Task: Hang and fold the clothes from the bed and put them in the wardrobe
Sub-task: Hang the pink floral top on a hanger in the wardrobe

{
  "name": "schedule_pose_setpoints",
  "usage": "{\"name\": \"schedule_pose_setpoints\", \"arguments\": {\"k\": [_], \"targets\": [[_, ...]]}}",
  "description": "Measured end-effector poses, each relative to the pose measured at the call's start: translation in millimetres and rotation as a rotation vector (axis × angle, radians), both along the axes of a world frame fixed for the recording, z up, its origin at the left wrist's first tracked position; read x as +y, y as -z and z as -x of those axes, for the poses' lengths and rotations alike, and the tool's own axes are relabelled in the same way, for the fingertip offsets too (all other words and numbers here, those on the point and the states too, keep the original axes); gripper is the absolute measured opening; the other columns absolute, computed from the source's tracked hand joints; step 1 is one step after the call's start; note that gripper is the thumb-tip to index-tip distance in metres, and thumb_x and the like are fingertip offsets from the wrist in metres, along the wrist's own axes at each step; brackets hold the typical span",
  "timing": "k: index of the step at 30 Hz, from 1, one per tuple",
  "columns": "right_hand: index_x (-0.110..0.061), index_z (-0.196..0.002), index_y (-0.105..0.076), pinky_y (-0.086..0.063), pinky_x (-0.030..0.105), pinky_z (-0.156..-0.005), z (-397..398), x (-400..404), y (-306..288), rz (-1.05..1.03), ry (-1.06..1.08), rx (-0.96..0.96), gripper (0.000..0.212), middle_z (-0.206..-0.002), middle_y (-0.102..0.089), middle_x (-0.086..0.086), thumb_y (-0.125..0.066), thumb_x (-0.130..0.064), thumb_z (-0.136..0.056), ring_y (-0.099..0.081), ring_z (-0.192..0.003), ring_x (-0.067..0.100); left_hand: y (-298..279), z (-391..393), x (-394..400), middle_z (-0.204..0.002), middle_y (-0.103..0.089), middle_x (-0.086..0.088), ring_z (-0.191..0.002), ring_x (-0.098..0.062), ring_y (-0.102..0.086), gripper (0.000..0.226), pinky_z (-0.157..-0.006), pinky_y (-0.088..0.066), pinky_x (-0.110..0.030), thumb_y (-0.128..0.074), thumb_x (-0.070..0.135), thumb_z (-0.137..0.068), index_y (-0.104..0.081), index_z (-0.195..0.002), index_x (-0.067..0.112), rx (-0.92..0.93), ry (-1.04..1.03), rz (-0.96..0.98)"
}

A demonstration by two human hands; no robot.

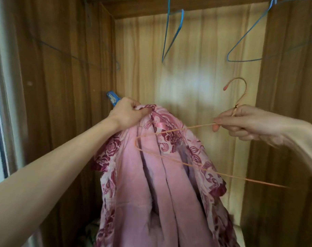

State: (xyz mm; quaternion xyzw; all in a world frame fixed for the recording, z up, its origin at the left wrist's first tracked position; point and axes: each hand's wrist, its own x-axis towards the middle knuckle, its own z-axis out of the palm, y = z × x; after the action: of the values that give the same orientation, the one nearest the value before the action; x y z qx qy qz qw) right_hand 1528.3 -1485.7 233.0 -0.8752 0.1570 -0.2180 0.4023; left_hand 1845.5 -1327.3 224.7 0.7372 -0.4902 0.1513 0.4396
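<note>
My left hand [128, 111] bunches the pink floral cotton garment [158, 175]; my right hand [240, 123] pinches the thin orange wire hanger [169, 157]. I'd thread one shoulder first, gently.

Both arms out fwd: left hand [127, 112] fisted on sth, right hand [240, 123] pinching w/ curled fingers.
</note>
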Motion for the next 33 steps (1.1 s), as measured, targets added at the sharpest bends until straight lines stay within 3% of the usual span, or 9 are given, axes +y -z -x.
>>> {"name": "schedule_pose_setpoints", "arguments": {"k": [4, 8, 15, 19, 24, 26, 29, 31, 33], "targets": [[-0.001, -0.102, -0.076, -0.015, 0.02, -0.041, -19.3, 10.5, 9.5, 0.062, 0.028, 0.114, 0.032, -0.062, -0.018, 0.002, -0.064, -0.03, -0.098, -0.015, -0.048, 0.011, 1.8, 4.3, 6.5, -0.045, -0.037, 0.011, -0.048, -0.012, -0.037, 0.06, -0.057, -0.029, -0.032, -0.074, 0.052, -0.091, -0.046, -0.052, 0.015, 0.014, -0.046, -0.016], [-0.002, -0.09, -0.078, -0.015, 0.022, -0.042, -42.4, 32.4, 9.6, 0.105, 0.046, 0.115, 0.03, -0.052, -0.024, -0.002, -0.066, -0.028, -0.1, -0.019, -0.043, 0.01, -1.4, 39.5, 10.3, -0.069, -0.063, 0.001, -0.074, -0.029, -0.059, 0.046, -0.067, -0.042, -0.036, -0.062, 0.055, -0.094, -0.07, -0.071, 0.016, -0.196, -0.205, -0.084], [-0.008, -0.08, -0.074, -0.025, 0.015, -0.034, -89.8, 66.7, 32.2, 0.117, 0.168, -0.049, 0.019, -0.032, -0.04, -0.011, -0.066, -0.012, -0.096, -0.034, -0.028, 0.004, 9.5, 86.7, 14.9, -0.063, -0.043, -0.002, -0.069, -0.036, -0.043, 0.047, -0.063, -0.039, -0.038, -0.053, 0.042, -0.096, -0.039, -0.059, 0.018, -0.557, -0.25, -0.097], [-0.006, -0.085, -0.077, -0.031, 0.01, -0.041, -97.5, 68.9, 56.1, 0.108, 0.171, -0.165, 0.019, -0.035, -0.048, -0.018, -0.065, -0.012, -0.099, -0.045, -0.035, -0.003, 19.3, 80.7, 19.6, -0.071, -0.057, -0.006, -0.077, -0.039, -0.056, 0.046, -0.065, -0.04, -0.037, -0.058, 0.048, -0.096, -0.048, -0.064, 0.017, -0.387, -0.247, -0.193], [-0.005, -0.085, -0.079, -0.029, 0.012, -0.042, -95.6, 63.1, 79.6, 0.008, 0.178, -0.3, 0.021, -0.033, -0.04, -0.016, -0.067, -0.015, -0.099, -0.04, -0.034, 0.0, 25.6, 60.5, 45.9, -0.072, -0.071, 0.007, -0.069, -0.01, -0.066, 0.033, -0.057, -0.046, -0.025, -0.061, 0.058, -0.098, -0.075, -0.093, 0.027, 0.013, 0.203, -0.386], [-0.009, -0.082, -0.079, -0.028, 0.013, -0.04, -96.0, 61.2, 83.9, -0.029, 0.181, -0.325, 0.023, -0.035, -0.038, -0.015, -0.067, -0.018, -0.099, -0.037, -0.033, 0.002, 41.0, 52.5, 46.9, -0.089, -0.068, 0.013, -0.087, -0.007, -0.064, 0.044, -0.073, -0.047, -0.02, -0.048, 0.058, -0.103, -0.075, -0.1, 0.024, 0.117, 0.252, -0.332], [-0.011, -0.078, -0.077, -0.018, 0.017, -0.038, -96.7, 56.9, 83.3, -0.154, 0.134, -0.333, 0.025, -0.04, -0.031, -0.012, -0.066, -0.018, -0.1, -0.024, -0.036, 0.003, 67.9, 39.1, 43.7, -0.12, -0.058, 0.01, -0.123, -0.011, -0.05, 0.043, -0.113, -0.035, -0.031, -0.037, 0.055, -0.107, -0.07, -0.114, 0.028, -0.098, 0.217, -0.26], [-0.005, -0.084, -0.076, -0.015, 0.019, -0.038, -94.9, 53.0, 82.3, -0.206, 0.08, -0.3, 0.023, -0.046, -0.026, -0.008, -0.065, -0.017, -0.101, -0.02, -0.039, 0.007, 80.4, 41.3, 44.3, -0.122, -0.066, 0.01, -0.119, -0.011, -0.06, 0.046, -0.11, -0.043, -0.038, -0.03, 0.064, -0.105, -0.059, -0.127, 0.036, -0.114, 0.254, -0.29], [0.0, -0.095, -0.077, -0.017, 0.018, -0.039, -91.4, 52.6, 82.0, -0.211, 0.024, -0.235, 0.024, -0.05, -0.027, -0.008, -0.065, -0.02, -0.101, -0.021, -0.042, 0.006, 89.5, 45.9, 43.4, -0.096, -0.071, 0.008, -0.094, -0.015, -0.068, 0.041, -0.089, -0.053, -0.042, -0.029, 0.063, -0.105, -0.055, -0.119, 0.035, -0.252, 0.152, -0.222]]}}
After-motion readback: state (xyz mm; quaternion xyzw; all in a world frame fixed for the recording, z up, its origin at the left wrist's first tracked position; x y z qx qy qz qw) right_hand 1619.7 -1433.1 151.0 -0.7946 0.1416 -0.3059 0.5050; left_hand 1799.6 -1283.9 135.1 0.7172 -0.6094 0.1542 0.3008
